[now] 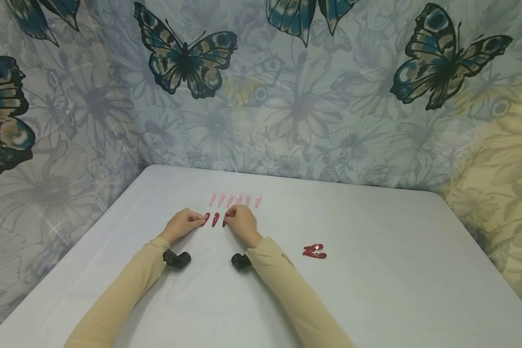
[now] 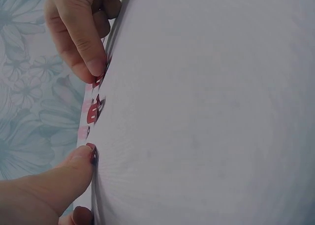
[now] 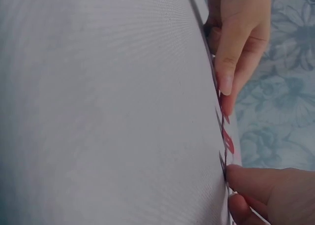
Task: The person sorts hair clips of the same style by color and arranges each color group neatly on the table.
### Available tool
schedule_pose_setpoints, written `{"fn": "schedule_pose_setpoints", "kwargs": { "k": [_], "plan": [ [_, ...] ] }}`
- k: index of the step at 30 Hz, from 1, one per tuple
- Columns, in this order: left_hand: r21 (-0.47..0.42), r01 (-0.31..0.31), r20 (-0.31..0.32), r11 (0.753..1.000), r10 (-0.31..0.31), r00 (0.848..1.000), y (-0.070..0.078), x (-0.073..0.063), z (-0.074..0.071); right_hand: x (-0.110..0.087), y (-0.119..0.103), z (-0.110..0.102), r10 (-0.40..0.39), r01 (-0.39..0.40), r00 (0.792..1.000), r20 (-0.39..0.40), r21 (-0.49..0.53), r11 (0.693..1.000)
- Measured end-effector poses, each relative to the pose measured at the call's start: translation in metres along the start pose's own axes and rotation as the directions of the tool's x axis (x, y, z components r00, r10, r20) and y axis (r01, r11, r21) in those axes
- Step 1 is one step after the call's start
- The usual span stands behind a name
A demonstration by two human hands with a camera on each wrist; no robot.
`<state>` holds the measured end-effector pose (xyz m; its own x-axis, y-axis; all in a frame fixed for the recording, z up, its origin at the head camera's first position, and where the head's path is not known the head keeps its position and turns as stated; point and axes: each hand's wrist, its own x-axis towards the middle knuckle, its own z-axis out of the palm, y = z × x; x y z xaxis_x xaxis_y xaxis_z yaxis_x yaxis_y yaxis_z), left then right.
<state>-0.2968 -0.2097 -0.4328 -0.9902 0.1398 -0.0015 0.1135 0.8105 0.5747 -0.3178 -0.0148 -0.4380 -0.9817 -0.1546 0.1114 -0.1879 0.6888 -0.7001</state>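
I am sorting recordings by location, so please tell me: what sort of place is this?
Probably an indoor tabletop workspace, though the wider room is out of view: a white table, butterfly-patterned walls behind it, and red clips on it.

Red clips (image 1: pixel 215 220) look glossy, the white tabletop (image 1: pixel 383 285) matt.

I am seeing a patterned wall (image 1: pixel 300 111) in the head view, its pale flowers (image 1: pixel 100 104) spreading grey-blue and showing yellow towards the right. One dark, teal-and-tan butterfly (image 1: pixel 184 63) is appearing whole left of centre, a second butterfly (image 1: pixel 454 58) whole at right; the view's edges are cropping others. Below, a white table (image 1: pixel 396 290) is reaching back towards the wall, which I am also glimpsing in both wrist views.
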Motion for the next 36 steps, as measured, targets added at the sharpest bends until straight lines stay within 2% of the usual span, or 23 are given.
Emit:
{"fn": "schedule_pose_setpoints", "kwargs": {
  "k": [17,22,28,36],
  "plan": [
    [0.001,-0.019,-0.002,1.000,0.019,1.000,-0.0032,0.0004,0.0000,-0.0035,0.0006,-0.0021,-0.013,0.013,1.000,-0.014,0.022,1.000],
    [0.004,0.003,0.000,1.000,-0.003,1.000,-0.0023,0.0013,0.0002,-0.0042,0.0009,-0.0024,-0.014,0.015,1.000,-0.012,0.031,0.999],
    [0.004,0.018,0.008,1.000,-0.018,1.000,-0.0009,0.0006,0.0007,-0.0071,0.0031,-0.0039,-0.015,0.016,1.000,-0.008,0.124,0.992],
    [0.001,0.015,-0.006,1.000,-0.015,1.000,0.0001,-0.0003,0.0011,-0.0061,0.0052,-0.0083,-0.007,-0.007,0.998,0.058,0.232,0.973]
  ]
}}
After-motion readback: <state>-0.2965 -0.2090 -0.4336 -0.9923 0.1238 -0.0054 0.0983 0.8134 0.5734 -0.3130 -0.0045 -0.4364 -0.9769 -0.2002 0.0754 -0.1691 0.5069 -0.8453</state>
